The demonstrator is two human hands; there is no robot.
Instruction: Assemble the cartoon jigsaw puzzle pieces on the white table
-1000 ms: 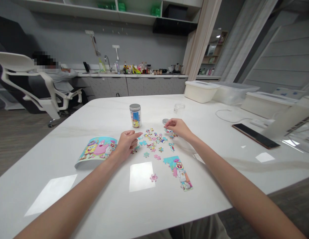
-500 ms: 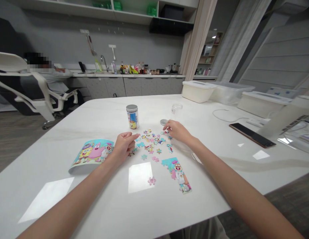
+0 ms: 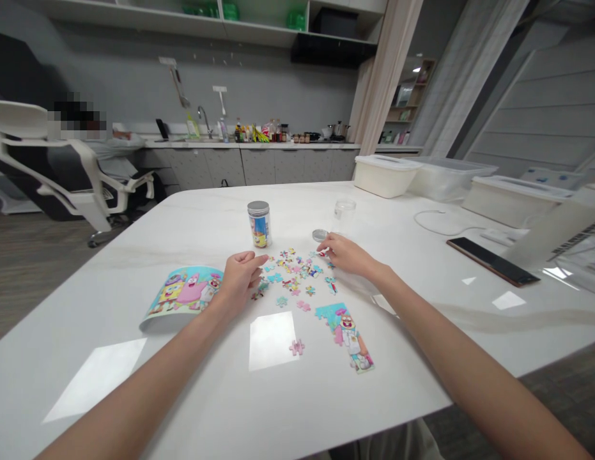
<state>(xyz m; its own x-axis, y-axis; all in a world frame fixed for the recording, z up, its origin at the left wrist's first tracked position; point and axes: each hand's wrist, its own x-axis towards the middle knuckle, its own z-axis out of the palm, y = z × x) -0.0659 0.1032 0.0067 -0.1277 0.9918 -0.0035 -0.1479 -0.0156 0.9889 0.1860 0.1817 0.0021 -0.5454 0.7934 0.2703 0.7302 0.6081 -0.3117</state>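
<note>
Floorboards [image 3: 14, 275] of dull grey-brown lie under a white-framed black office chair [image 3: 69, 172], occupied by a seated person [image 3: 119, 163]. On the glossy white, faintly veined tabletop [image 3: 201, 415], a curved, colourful cartoon sheet [image 3: 185, 291] sits beside the left hand [image 3: 242, 273], its fingers curled and index finger extended; whether it holds anything, I cannot tell. A clear, silver-lidded cylindrical jar [image 3: 259, 227] stands beyond, before grey kitchen cabinets [image 3: 288, 167]. Small multicoloured jigsaw pieces [image 3: 275, 278] lie scattered between the hands, an assembled jigsaw section [image 3: 349, 333] nearer the front edge. The right hand [image 3: 346, 253] bends over the outermost pieces, fingertips close together, grip unclear. Farther right lies a dark phone [image 3: 491, 260].
</note>
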